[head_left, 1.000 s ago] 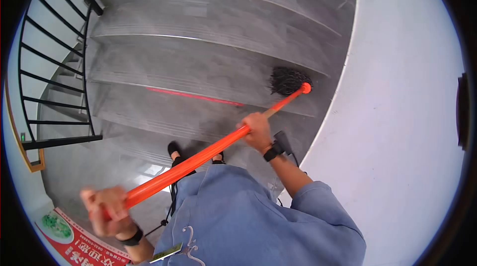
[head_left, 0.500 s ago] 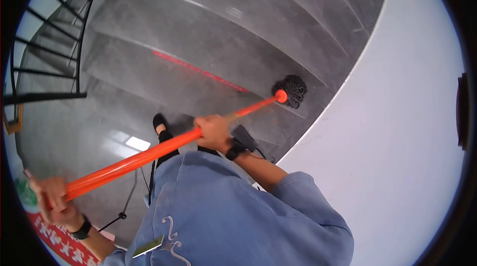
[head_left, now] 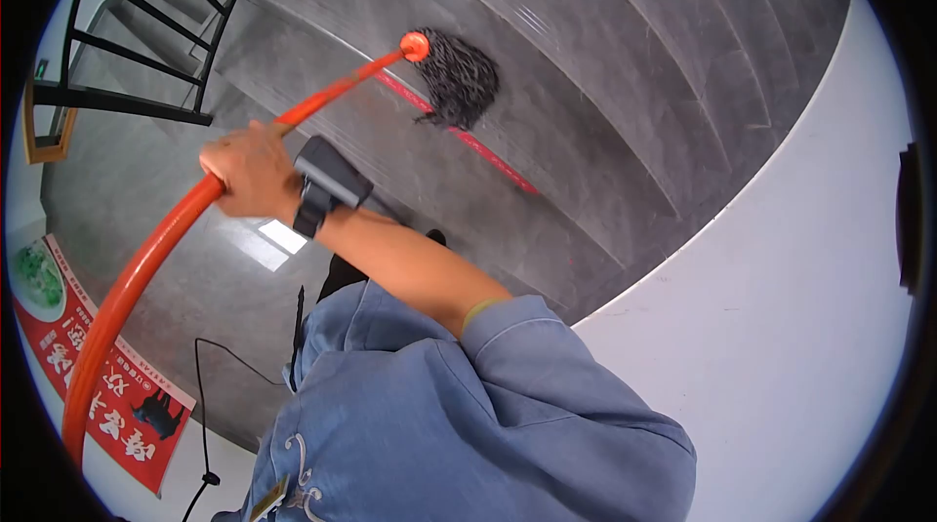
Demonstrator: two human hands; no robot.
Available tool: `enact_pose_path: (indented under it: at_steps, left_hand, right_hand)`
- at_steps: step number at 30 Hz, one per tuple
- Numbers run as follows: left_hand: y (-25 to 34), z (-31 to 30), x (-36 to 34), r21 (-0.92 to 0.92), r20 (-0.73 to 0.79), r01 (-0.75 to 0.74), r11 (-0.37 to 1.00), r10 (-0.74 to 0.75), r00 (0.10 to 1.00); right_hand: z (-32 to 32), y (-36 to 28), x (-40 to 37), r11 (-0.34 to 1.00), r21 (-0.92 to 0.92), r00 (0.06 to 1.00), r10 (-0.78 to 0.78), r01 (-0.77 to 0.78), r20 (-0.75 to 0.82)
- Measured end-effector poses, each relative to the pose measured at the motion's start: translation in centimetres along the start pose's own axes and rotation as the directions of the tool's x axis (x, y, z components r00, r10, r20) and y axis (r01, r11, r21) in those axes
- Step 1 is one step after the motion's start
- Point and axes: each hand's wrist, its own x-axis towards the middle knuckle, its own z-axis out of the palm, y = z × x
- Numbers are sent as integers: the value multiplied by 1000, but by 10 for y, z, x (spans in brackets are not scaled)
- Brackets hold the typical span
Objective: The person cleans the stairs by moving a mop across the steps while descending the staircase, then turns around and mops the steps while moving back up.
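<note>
My right hand (head_left: 252,171) is closed around the orange handle of a mop (head_left: 146,263), with a dark wrist device strapped below it. The grey string mop head (head_left: 464,78) lies on a grey stair step (head_left: 322,49), spread across part of a red strip (head_left: 503,166) along the step's edge. An orange round cap (head_left: 415,45) joins handle and strings. Toward the lower left, the handle runs out of the picture. My left hand is out of view.
Curved grey stairs (head_left: 586,83) rise toward the upper right beside a white wall (head_left: 742,327). A black railing (head_left: 127,107) stands at the upper left. A red poster (head_left: 146,424) is at the lower left, near a black cord (head_left: 200,395).
The mop head has swept left across the step, from near the white wall onto the red strip. My right hand has moved left and up; my left hand has left the view.
</note>
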Motion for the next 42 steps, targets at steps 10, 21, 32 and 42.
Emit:
enact_pose_path:
  at_steps: [10,21,32,42]
  left_hand:
    - [-63,48,-42,4,-177,86,996,-84,981]
    - [-270,229,-190,-181,327,790,586,-722,610]
    - [-249,165,-133,-278,410,688,670,-565,716]
    - [-149,-41,-31,-586,-411,-277,762,16,912]
  right_hand:
    - [-97,10,-103,972,-148,983,182,-183,-20]
    - [-332,76,-406,510,-639,815,418,-576,-401]
    - [-257,55,-346,582,-563,810,402,-587,-428]
    - [-6,26,-44,893,-377,969,207,-245,-138]
